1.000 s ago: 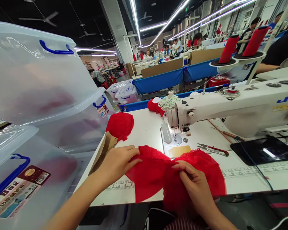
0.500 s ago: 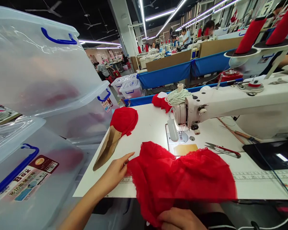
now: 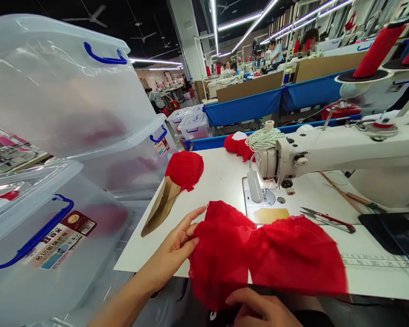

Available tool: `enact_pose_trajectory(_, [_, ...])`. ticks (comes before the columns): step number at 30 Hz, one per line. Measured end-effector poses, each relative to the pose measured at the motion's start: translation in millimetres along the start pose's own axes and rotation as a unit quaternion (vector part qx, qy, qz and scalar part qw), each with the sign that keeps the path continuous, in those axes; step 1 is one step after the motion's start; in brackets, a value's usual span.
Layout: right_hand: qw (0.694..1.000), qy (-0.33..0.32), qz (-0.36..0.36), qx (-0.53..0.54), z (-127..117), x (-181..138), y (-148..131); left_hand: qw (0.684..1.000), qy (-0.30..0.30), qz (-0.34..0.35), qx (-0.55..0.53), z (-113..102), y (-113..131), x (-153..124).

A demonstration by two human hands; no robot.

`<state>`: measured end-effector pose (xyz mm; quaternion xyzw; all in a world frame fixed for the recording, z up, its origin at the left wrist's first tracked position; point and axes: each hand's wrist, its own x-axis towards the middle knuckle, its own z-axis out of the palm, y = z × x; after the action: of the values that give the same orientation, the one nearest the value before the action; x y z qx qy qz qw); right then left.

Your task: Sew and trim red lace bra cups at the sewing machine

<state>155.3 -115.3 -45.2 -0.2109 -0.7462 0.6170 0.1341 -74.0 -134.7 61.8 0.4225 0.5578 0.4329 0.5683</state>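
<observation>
A red lace garment piece [image 3: 269,254] lies over the front edge of the white sewing table [image 3: 218,181]. My left hand [image 3: 177,247] rests against its left edge, fingers stretched out and a little apart. My right hand [image 3: 262,311] is below the table edge, under the hanging fabric, fingers curled on the cloth. The white sewing machine [image 3: 344,150] stands behind the piece, its needle area [image 3: 267,197] just beyond the lace.
A stack of red pieces [image 3: 186,169] lies on a brown card [image 3: 160,206] at the table's left. Red-handled snips [image 3: 327,219] lie right of the needle plate. Clear plastic boxes [image 3: 61,136] with blue handles stand close on the left. Other people work far behind.
The red piece slid toward me, over the table edge. My right hand dropped from on top of the fabric to below the edge. My left hand shifted along the left edge.
</observation>
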Motion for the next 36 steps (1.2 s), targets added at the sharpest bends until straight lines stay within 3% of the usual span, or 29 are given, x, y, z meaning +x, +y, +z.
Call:
enact_pose_trajectory(2, [0.996,0.030,-0.084,0.004,-9,-5,-3,1.000,-0.023,0.002,0.010,0,3,0])
enact_pose_trajectory(5, [0.974,0.158,-0.157,0.025,-18,-12,-6,0.999,-0.038,0.000,0.010,-3,4,2])
enact_pose_trajectory(8, [0.954,0.278,-0.095,0.055,-27,-17,-16,0.998,-0.050,-0.017,0.038,-3,6,5])
enact_pose_trajectory(13, [0.945,0.314,-0.038,0.081,-42,-13,-34,0.990,-0.094,-0.039,0.100,0,21,14])
enact_pose_trajectory(17, [0.926,0.364,-0.034,0.096,-49,-6,-34,0.992,-0.087,-0.014,0.092,-5,31,31])
enact_pose_trajectory(24, [0.920,0.380,-0.029,0.087,-49,-7,-32,0.983,0.020,-0.018,0.180,-28,41,62])
enact_pose_trajectory(30, [0.938,0.340,-0.017,0.060,-42,-8,-33,0.958,0.108,0.025,0.266,-43,26,91])
enact_pose_trajectory(34, [0.953,0.292,0.038,0.067,-39,-15,-25,0.923,0.156,0.118,0.332,-43,15,76])
enact_pose_trajectory(36, [0.959,0.265,0.067,0.077,-39,-20,-20,0.897,0.104,0.160,0.400,-41,10,54])
